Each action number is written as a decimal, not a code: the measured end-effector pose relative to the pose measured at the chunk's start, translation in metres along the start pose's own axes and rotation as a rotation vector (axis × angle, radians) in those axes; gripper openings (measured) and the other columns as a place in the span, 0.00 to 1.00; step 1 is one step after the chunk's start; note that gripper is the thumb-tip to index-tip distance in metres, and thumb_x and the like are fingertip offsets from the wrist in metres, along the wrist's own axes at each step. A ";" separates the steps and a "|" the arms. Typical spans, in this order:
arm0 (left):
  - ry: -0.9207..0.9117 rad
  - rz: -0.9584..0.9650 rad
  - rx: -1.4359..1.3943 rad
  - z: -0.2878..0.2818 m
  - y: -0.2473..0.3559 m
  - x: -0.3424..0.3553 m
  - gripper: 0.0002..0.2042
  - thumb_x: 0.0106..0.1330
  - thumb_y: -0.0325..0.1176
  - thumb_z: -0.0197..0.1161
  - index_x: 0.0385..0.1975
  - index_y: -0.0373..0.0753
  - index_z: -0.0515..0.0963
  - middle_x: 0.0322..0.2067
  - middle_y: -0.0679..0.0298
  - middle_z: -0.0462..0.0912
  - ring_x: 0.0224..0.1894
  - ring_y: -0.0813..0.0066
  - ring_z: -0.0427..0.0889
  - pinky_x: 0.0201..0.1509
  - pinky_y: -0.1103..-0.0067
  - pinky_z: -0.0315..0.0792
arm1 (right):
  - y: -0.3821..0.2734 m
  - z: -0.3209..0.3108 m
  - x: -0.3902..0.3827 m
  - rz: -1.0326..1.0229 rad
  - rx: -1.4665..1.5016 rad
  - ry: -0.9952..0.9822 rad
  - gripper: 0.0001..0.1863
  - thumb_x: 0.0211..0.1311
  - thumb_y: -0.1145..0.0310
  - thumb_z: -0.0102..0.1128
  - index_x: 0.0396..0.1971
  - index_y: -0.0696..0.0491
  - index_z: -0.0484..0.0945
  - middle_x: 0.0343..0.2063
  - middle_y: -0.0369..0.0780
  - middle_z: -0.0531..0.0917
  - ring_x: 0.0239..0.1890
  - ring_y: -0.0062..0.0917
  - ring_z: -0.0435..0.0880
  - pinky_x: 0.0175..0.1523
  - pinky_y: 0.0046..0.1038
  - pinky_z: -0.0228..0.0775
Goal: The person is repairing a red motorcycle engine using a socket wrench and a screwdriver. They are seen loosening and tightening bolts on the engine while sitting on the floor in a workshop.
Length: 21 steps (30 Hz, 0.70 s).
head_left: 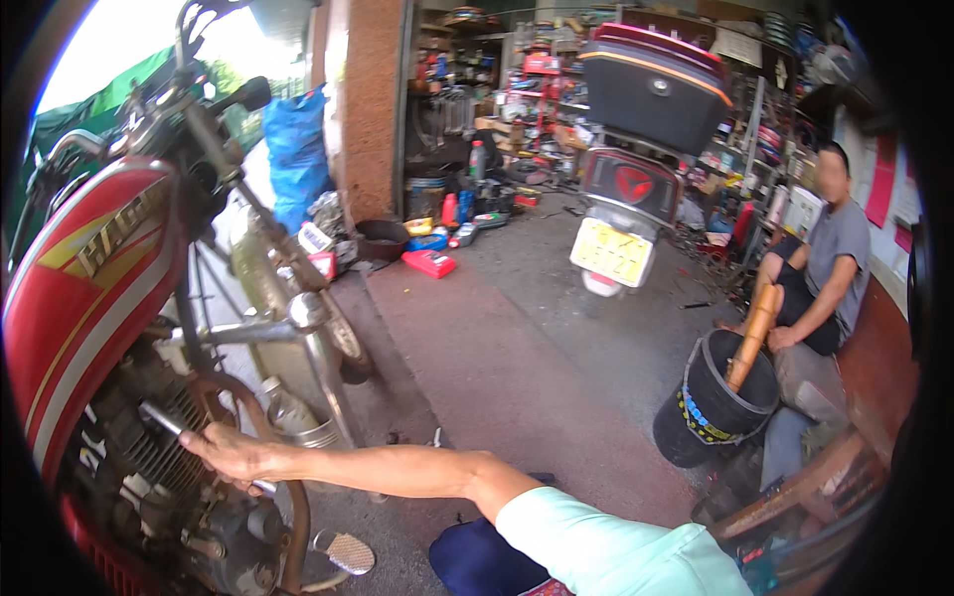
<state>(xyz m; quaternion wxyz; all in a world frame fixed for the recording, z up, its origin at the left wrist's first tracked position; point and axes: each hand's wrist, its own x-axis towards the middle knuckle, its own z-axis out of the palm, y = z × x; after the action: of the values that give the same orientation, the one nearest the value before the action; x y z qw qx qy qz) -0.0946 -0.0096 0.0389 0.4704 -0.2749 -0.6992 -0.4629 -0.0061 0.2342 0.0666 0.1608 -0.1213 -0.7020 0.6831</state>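
My right hand (227, 453) reaches far left on an outstretched arm in a light green sleeve. Its fingers are closed around a silver metal rod-shaped tool (164, 418), which slants down to the right across the engine. I cannot make out whether the rod's upper end touches the finned engine cylinder (164, 452) behind it. The engine belongs to a motorcycle with a red fuel tank (94, 288) striped in white and yellow. Near the hand, a dark curved tube (298, 526) runs down in front of the engine. My left hand is not in view.
A ribbed foot pedal (346, 552) juts out below the engine. To the right, a seated person (835, 268) is beside a black bucket (686, 422) holding a bamboo tube (755, 338). Another motorcycle with a top box (651, 89) stands ahead. Red bottles (429, 263) lie near the pillar.
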 end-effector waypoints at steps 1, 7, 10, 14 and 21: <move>0.037 -0.045 -0.039 0.006 0.002 -0.001 0.06 0.63 0.30 0.62 0.35 0.37 0.83 0.40 0.54 0.74 0.35 0.61 0.76 0.35 0.69 0.74 | -0.002 0.014 -0.002 0.056 0.114 -0.039 0.30 0.69 0.40 0.38 0.21 0.54 0.61 0.09 0.34 0.63 0.06 0.21 0.66 0.08 0.27 0.61; -0.011 -0.087 0.072 -0.013 0.009 0.007 0.10 0.56 0.16 0.58 0.36 0.33 0.81 0.41 0.57 0.71 0.42 0.63 0.75 0.44 0.73 0.71 | -0.010 0.098 0.025 0.297 0.990 -0.068 0.22 0.71 0.46 0.40 0.31 0.51 0.62 0.18 0.36 0.68 0.17 0.28 0.70 0.28 0.43 0.73; -0.079 -0.044 0.062 -0.011 0.010 0.007 0.13 0.51 0.12 0.57 0.35 0.33 0.81 0.37 0.60 0.69 0.39 0.67 0.74 0.44 0.75 0.70 | -0.010 0.125 0.037 0.229 1.138 0.028 0.20 0.73 0.48 0.38 0.31 0.51 0.62 0.18 0.36 0.66 0.21 0.27 0.69 0.34 0.43 0.72; -0.076 -0.036 0.086 -0.007 0.009 0.006 0.15 0.49 0.12 0.56 0.34 0.35 0.82 0.36 0.61 0.69 0.39 0.68 0.74 0.44 0.76 0.70 | -0.011 0.101 0.018 0.252 1.003 -0.018 0.20 0.72 0.47 0.42 0.30 0.50 0.61 0.15 0.33 0.63 0.15 0.21 0.64 0.24 0.37 0.69; -0.033 -0.012 0.107 -0.014 -0.003 0.006 0.16 0.48 0.11 0.57 0.35 0.36 0.83 0.35 0.61 0.69 0.36 0.70 0.75 0.39 0.77 0.72 | 0.012 -0.055 0.034 0.083 -0.445 0.006 0.37 0.56 0.29 0.49 0.16 0.53 0.65 0.08 0.28 0.59 0.05 0.12 0.61 0.07 0.19 0.52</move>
<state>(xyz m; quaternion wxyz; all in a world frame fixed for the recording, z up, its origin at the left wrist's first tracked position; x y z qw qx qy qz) -0.0940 -0.0240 0.0454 0.4699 -0.2528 -0.7323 -0.4231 -0.0162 0.2989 0.0572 0.1037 -0.1846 -0.8292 0.5172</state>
